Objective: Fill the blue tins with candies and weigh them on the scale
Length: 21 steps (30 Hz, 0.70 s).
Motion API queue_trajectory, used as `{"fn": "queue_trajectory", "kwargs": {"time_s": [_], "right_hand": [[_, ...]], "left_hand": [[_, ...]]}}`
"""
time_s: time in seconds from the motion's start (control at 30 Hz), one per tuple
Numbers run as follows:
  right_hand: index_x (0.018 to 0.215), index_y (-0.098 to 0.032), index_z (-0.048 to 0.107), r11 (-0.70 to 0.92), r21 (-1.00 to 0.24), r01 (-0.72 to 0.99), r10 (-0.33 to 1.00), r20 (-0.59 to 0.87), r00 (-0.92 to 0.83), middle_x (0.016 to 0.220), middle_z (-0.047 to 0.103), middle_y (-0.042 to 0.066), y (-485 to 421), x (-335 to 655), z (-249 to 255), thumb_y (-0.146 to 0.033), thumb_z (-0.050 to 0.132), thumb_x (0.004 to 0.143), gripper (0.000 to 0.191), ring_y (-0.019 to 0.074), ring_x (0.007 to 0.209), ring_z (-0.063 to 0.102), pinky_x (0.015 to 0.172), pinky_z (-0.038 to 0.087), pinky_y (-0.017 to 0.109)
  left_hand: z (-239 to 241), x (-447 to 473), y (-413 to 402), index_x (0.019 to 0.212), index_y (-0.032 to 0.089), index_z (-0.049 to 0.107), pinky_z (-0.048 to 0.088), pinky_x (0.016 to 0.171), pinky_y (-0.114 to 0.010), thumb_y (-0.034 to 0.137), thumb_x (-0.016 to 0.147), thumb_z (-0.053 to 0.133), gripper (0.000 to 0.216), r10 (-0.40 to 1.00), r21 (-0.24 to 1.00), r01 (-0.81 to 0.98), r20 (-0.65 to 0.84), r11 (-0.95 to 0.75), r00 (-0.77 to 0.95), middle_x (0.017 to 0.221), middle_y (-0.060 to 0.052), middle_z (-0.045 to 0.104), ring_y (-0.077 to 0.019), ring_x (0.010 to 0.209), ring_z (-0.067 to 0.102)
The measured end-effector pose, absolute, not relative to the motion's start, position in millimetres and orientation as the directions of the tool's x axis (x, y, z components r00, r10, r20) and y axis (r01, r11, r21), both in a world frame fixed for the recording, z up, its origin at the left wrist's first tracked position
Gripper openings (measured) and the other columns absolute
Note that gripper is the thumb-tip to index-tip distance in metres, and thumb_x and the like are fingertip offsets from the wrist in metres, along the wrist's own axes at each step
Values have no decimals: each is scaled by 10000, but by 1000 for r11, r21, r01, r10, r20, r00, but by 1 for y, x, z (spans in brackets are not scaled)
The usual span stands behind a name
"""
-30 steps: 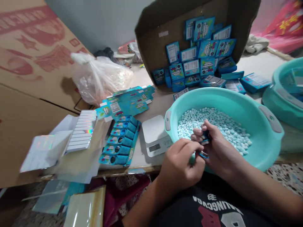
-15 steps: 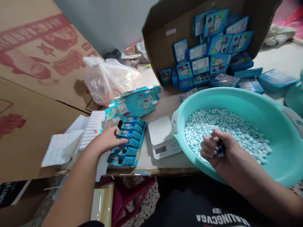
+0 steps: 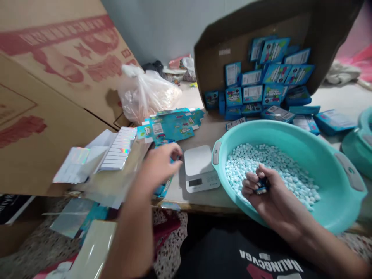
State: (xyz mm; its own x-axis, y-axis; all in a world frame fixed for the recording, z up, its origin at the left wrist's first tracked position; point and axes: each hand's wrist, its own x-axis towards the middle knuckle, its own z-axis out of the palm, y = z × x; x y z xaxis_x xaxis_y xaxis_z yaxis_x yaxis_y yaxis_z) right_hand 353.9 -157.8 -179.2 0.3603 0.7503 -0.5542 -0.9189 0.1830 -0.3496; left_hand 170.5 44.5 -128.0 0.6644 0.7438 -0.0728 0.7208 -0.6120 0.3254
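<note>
My right hand (image 3: 266,193) rests over the near rim of a teal basin (image 3: 293,130) and is closed on a small dark blue piece (image 3: 261,188). The basin holds a heap of pale blue candies (image 3: 273,166). My left hand (image 3: 159,166) is blurred by motion, just left of a small white scale (image 3: 199,168). It hovers over a tray of blue containers (image 3: 162,188), which it mostly hides. Its fingers curl round one blue container (image 3: 175,157).
Flat blue cartons (image 3: 174,126) lie behind the scale, beside a plastic bag (image 3: 148,95). An open cardboard box (image 3: 221,46) holds several blue packs. Large cardboard sheets (image 3: 58,77) lean at the left, with holographic sheets (image 3: 116,149) below. A second teal basin (image 3: 360,139) sits at the right.
My left hand left my right hand, reached to the tray of blue containers, and has now lifted and swung right towards the scale. My right hand stays over the basin's edge.
</note>
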Motion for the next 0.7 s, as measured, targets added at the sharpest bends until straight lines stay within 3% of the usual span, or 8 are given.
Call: {"fn": "queue_trajectory", "kwargs": {"time_s": [0.03, 0.1, 0.17, 0.4, 0.47, 0.53, 0.63, 0.7], "right_hand": [[656, -192, 501, 197, -337, -921, 741, -563, 365, 657, 483, -32, -158, 355, -179, -217, 718, 810, 268, 88, 557, 459, 494, 478, 187], [674, -202, 526, 195, -336, -922, 715, -595, 368, 661, 520, -27, -159, 355, -178, -243, 710, 821, 239, 99, 570, 508, 505, 510, 190], [701, -210, 559, 153, -354, -923, 694, -626, 355, 660, 550, -26, -161, 354, -180, -282, 713, 828, 212, 108, 578, 540, 508, 532, 193], [768, -218, 588, 79, -413, -907, 724, -601, 338, 738, 605, -19, -160, 349, -187, -342, 784, 777, 232, 122, 653, 588, 573, 563, 218], [699, -210, 527, 129, -445, -886, 693, -598, 402, 674, 537, -33, -157, 350, -186, -288, 783, 764, 275, 93, 575, 521, 513, 510, 186], [661, -203, 483, 160, -451, -878, 679, -596, 429, 640, 479, -41, -155, 350, -184, -242, 786, 739, 316, 77, 537, 464, 479, 467, 171], [650, -194, 473, 167, -465, -869, 687, -578, 441, 652, 471, -32, -154, 350, -184, -217, 792, 718, 327, 74, 542, 445, 474, 460, 175], [658, -192, 478, 182, -483, -856, 690, -558, 461, 664, 476, -26, -155, 349, -186, -213, 784, 731, 315, 81, 564, 458, 486, 471, 182]], "left_hand": [[-134, 182, 12, 997, 221, 644, 461, 744, -277, 182, 807, 641, 194, 691, 532, 555, 82, -639, 718, 946, -8, 667, -162, 842, 603], [-152, 209, -42, 1119, 235, 648, 520, 782, -261, 247, 871, 674, 250, 550, 722, 177, 320, -669, 771, 1008, -17, 666, -147, 896, 629], [-175, 233, -74, 1177, 227, 665, 549, 908, -294, 326, 897, 698, 298, 339, 705, -50, 400, -707, 851, 1117, -58, 654, -173, 1024, 644], [-202, 233, -80, 1043, 133, 644, 574, 903, -281, 152, 957, 575, 112, 337, 601, -106, 576, -792, 745, 1013, -87, 668, -166, 998, 664], [-193, 209, -73, 984, 165, 614, 567, 854, -233, 161, 932, 628, 54, 469, 643, -65, 619, -763, 630, 951, -39, 679, -128, 923, 665], [-184, 175, -56, 971, 198, 615, 549, 790, -199, 152, 907, 662, 91, 617, 645, 141, 611, -751, 496, 896, 3, 684, -101, 830, 659], [-179, 112, -16, 960, 211, 675, 529, 876, -279, 172, 887, 688, 84, 642, 341, 590, 637, -732, 428, 928, -13, 728, -157, 879, 681], [-183, 76, 10, 932, 207, 707, 525, 875, -319, 238, 894, 672, 60, 712, 221, 738, 535, -638, 455, 947, -37, 746, -209, 914, 694]]}}
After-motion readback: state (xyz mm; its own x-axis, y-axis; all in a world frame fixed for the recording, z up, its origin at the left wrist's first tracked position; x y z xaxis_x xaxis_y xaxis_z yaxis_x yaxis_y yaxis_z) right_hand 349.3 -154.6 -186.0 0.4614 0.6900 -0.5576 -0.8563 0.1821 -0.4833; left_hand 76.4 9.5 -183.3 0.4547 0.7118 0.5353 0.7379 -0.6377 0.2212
